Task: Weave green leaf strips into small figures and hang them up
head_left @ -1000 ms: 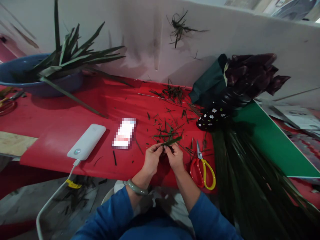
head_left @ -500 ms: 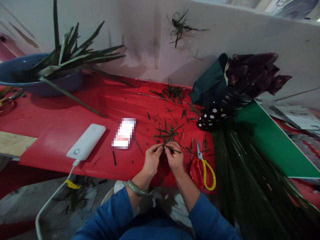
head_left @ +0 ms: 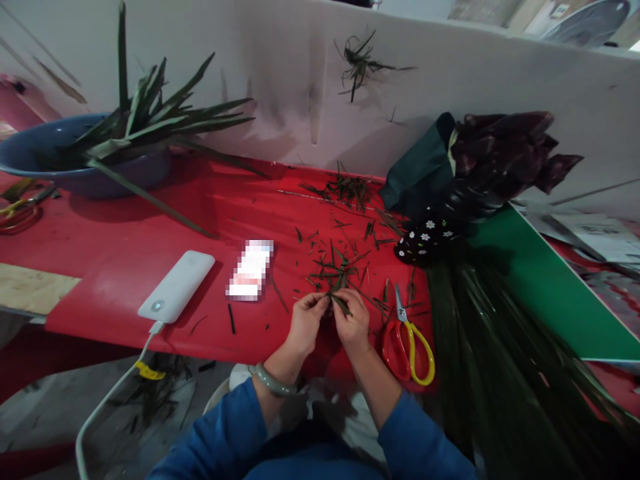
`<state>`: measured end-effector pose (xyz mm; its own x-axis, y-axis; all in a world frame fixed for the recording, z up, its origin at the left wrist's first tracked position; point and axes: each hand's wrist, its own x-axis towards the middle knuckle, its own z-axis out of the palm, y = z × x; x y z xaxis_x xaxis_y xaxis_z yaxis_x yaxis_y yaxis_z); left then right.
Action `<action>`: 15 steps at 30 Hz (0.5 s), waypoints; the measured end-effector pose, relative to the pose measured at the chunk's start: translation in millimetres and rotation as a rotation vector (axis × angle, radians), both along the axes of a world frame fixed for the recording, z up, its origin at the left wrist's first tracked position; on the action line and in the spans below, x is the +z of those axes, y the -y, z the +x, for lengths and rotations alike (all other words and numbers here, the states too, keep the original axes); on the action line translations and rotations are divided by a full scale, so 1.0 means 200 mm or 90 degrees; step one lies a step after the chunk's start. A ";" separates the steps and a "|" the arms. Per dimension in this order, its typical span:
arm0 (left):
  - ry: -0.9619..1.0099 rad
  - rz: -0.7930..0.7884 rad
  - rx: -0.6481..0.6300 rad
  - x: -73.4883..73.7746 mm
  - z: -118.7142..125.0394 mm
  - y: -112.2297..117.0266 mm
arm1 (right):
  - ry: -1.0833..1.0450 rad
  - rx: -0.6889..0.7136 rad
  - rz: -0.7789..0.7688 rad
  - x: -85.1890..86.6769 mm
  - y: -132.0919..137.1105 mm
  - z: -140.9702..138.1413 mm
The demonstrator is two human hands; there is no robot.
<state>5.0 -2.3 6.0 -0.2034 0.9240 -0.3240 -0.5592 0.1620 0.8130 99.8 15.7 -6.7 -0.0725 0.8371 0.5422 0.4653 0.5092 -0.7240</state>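
At the front of the red-covered table, my left hand (head_left: 306, 323) and my right hand (head_left: 352, 320) meet with fingertips pinched together. Between them is a narrow green leaf strip (head_left: 342, 305), its loose end slanting across my right fingers. Exactly how the strip is folded or knotted is hidden by the fingertips. Just beyond the hands lies a spiky bunch of green leaf strips (head_left: 343, 267), with cut scraps scattered about it; I cannot tell whether it joins the held strip. Scissors (head_left: 409, 347) with one red and one yellow handle rest to the right of my right hand.
Left of my hands lie a phone (head_left: 251, 270) and a white power bank (head_left: 177, 287) with a cable. A blue basin (head_left: 115, 175) of long leaves stands at the back left. Long dark leaves (head_left: 480, 353) hang over the right edge, beside a green board (head_left: 545, 287).
The leaf strip's free end, which pointed out to the right, now sits closer against my right fingers. Both hands stay pinched together; the view has shifted slightly.
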 end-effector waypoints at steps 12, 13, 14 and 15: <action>0.092 -0.043 0.061 0.00 -0.02 -0.02 | 0.138 0.017 0.046 0.00 0.00 -0.01; 0.096 -0.040 0.061 0.00 -0.02 -0.02 | 0.140 0.015 0.055 0.00 0.00 -0.01; 0.102 -0.039 0.058 0.01 -0.02 -0.02 | 0.140 0.014 0.062 0.00 0.00 -0.01; 0.110 -0.038 0.051 0.01 -0.03 -0.01 | 0.138 0.012 0.069 0.00 0.00 -0.01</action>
